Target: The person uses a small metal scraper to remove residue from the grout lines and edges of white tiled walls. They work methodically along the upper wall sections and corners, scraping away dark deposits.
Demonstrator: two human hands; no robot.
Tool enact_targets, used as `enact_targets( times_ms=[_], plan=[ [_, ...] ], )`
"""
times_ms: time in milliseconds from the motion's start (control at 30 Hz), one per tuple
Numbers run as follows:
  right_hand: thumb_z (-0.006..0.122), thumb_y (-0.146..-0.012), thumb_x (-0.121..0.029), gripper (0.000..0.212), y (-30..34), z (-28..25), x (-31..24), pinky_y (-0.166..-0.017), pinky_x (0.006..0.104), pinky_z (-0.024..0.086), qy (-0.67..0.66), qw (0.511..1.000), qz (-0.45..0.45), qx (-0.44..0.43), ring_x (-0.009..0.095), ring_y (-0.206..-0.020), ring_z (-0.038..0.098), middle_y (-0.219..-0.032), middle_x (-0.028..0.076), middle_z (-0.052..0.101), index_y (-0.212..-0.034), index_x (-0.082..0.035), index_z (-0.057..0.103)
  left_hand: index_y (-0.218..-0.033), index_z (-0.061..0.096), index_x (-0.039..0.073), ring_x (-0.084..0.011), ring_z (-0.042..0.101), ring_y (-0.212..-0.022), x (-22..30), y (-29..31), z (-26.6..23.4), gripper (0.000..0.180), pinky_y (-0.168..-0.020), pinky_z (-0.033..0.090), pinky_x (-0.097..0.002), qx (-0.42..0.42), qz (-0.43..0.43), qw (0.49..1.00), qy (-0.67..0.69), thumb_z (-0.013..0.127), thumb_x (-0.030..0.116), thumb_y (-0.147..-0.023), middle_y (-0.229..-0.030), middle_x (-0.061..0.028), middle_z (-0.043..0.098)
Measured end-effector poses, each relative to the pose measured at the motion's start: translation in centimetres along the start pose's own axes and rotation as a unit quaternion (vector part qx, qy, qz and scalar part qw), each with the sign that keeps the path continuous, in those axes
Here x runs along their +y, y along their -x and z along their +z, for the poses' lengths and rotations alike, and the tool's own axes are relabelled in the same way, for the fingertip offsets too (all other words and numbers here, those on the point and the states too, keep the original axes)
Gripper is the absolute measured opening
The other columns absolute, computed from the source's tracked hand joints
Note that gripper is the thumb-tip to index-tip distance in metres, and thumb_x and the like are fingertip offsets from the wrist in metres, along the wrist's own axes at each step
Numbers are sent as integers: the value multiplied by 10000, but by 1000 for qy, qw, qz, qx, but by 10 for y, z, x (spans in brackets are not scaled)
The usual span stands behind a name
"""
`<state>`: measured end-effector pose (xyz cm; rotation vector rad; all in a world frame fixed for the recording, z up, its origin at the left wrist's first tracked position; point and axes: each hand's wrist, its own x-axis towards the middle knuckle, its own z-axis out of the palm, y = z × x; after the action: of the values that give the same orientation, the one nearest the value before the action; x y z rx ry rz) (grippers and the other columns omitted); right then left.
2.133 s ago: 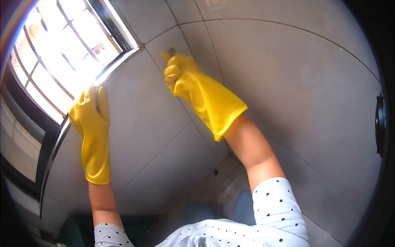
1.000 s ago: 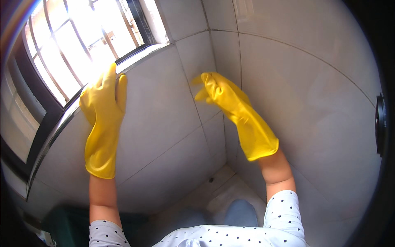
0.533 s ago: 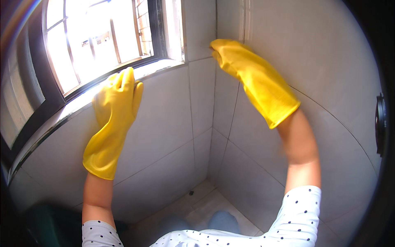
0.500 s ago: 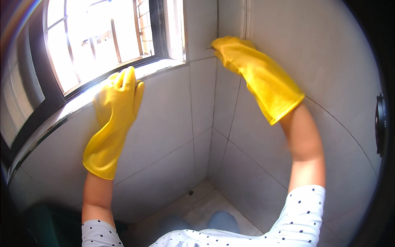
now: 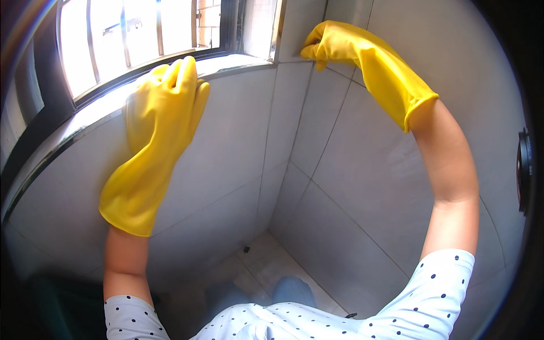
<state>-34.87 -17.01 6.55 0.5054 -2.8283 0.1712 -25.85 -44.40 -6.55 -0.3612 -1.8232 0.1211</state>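
Note:
Both my hands wear long yellow rubber gloves. My left hand rests on the window sill, its fingers laid over the edge and its thumb a little apart; nothing shows in it. My right hand is raised at the corner of the tiled wall, just right of the window. Its fingers are bent down and pressed together against the tiles, with the wrist arched. Whatever those fingers hold, if anything, is hidden by the glove.
A dark-framed window with bars outside stands at the upper left. Pale floor tiles lie below in the corner, with a small dark object on them. A dark green container sits at the lower left.
The view has shifted, so the window and corner sit higher and farther right. My right hand has slid slightly down the wall corner, its wrist more arched. My left hand stays on the sill.

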Motion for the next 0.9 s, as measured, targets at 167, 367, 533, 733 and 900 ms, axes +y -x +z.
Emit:
enact_targets(
  times_ms=[167, 367, 533, 733, 900],
  plan=[
    [754, -904, -340, 356, 2, -9, -17, -914, 417, 508, 2, 1000, 24, 10, 210, -950, 684, -915, 76, 769, -1140, -74, 733, -1125, 680, 50, -289, 687, -751, -3, 3, 1, 290, -653, 547, -375, -14, -14, 1000, -1, 717, 265, -934, -884, -109, 705],
    [768, -885, -323, 349, -6, -2, -29, -935, 407, 501, 15, 995, 96, 9, 193, -974, 686, -919, 69, 778, -1129, -78, 723, -1128, 669, 52, -290, 676, -765, -3, 3, 6, 288, -673, 548, -389, -10, -25, 999, -19, 700, 267, -939, -872, -96, 687],
    [779, -880, -342, 375, -9, 5, -17, -913, 399, 507, 21, 997, 71, 18, 199, -976, 687, -883, 79, 775, -1128, -69, 712, -1134, 662, 56, -292, 675, -778, -4, 4, 10, 283, -682, 548, -392, 10, -11, 1000, -16, 690, 264, -945, -895, -94, 689],
    [777, -878, -345, 413, -16, 8, -8, -893, 404, 523, 22, 996, 86, 9, 206, -948, 698, -918, 89, 784, -1177, -68, 711, -1136, 661, 68, -285, 681, -800, -2, 5, 10, 285, -701, 558, -386, -12, -32, 999, -20, 681, 284, -952, -905, -82, 695],
    [773, -870, -353, 410, -12, 10, -29, -985, 375, 471, 80, 994, 73, -5, 196, -918, 705, -897, 107, 779, -1136, -44, 725, -1121, 660, 77, -273, 690, -817, -6, 6, 12, 275, -712, 566, -385, -25, -36, 998, -47, 677, 297, -957, -925, -65, 709]
  ],
)
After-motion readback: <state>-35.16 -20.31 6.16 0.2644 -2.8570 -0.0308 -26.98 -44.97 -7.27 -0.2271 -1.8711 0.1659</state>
